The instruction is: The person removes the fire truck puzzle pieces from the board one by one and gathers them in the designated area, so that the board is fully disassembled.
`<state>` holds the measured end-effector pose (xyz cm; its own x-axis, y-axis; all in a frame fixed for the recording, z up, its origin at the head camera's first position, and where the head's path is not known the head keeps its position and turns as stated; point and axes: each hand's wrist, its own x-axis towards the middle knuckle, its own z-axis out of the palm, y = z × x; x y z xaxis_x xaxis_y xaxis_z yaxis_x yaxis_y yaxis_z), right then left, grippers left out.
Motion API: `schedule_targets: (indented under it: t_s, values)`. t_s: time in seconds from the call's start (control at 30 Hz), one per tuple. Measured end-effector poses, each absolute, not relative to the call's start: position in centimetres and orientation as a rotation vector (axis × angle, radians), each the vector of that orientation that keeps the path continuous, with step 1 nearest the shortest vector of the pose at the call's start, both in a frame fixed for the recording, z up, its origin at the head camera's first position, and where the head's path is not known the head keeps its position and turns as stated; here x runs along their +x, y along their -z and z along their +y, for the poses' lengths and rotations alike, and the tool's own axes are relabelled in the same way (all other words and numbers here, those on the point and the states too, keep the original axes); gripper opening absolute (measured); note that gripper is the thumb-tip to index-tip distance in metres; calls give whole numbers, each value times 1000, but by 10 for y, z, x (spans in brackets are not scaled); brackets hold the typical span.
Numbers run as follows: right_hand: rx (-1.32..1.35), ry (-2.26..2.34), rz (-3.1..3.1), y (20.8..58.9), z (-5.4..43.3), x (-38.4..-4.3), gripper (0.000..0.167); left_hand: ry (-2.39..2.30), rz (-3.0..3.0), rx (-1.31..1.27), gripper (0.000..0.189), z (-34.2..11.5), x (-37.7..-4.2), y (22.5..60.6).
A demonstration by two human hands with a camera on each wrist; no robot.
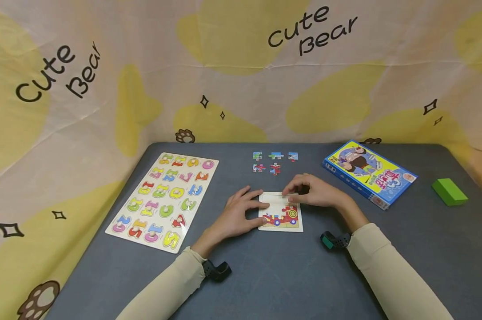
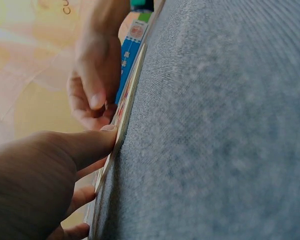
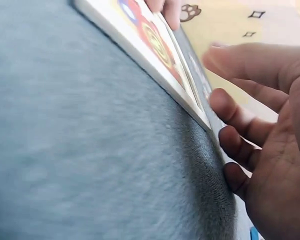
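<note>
A small puzzle board (image 1: 280, 226) lies flat on the table, its lower part filled with a red vehicle picture (image 1: 280, 218) and its upper part pale and bare. My left hand (image 1: 241, 211) rests at the board's left side, fingers spread, the thumb (image 2: 97, 144) touching its edge. Over the upper right of the board is my right hand (image 1: 314, 191), fingers loosely bent, fingertips at the board's surface. Nothing shows between its thumb and fingers in the right wrist view, where the index fingertip is hidden. Several loose puzzle pieces (image 1: 276, 156) lie beyond the board in two rows.
On the left lies a white number board (image 1: 177, 171) with colourful numerals. A blue and yellow box (image 1: 368, 171) sits at the back right, and a green block (image 1: 449, 192) farther right. A printed curtain (image 1: 241, 98) hangs behind the grey table (image 1: 272, 275).
</note>
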<state>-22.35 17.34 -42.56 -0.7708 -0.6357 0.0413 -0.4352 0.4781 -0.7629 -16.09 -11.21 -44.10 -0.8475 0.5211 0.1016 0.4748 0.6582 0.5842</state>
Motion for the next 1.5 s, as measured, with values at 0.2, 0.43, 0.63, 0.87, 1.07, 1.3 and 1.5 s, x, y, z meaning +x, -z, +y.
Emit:
schedule_targets:
  t_s: [0.2, 0.43, 0.63, 0.87, 1.07, 1.3, 1.5]
  values:
    - [-941, 987, 2521, 425, 174, -206, 24, -949, 2793, 833, 41, -114, -160, 441]
    - [-982, 941, 2549, 423, 175, -199, 28, -953, 2785, 837, 42, -114, -161, 440]
    - [-963, 939, 2523, 421, 176, -197, 29, -967, 2780, 845, 42, -113, -160, 439]
    - [-983, 942, 2514, 418, 177, -196, 36, -934, 2816, 862, 41, -114, -162, 440]
    - [-981, 933, 2499, 416, 177, -196, 38, -928, 2809, 841, 42, -114, -162, 440]
    - [-977, 938, 2498, 418, 177, -196, 37, -920, 2811, 835, 41, -113, -162, 441]
    - [-959, 923, 2512, 418, 177, -196, 37, -913, 2806, 837, 42, -112, -162, 440]
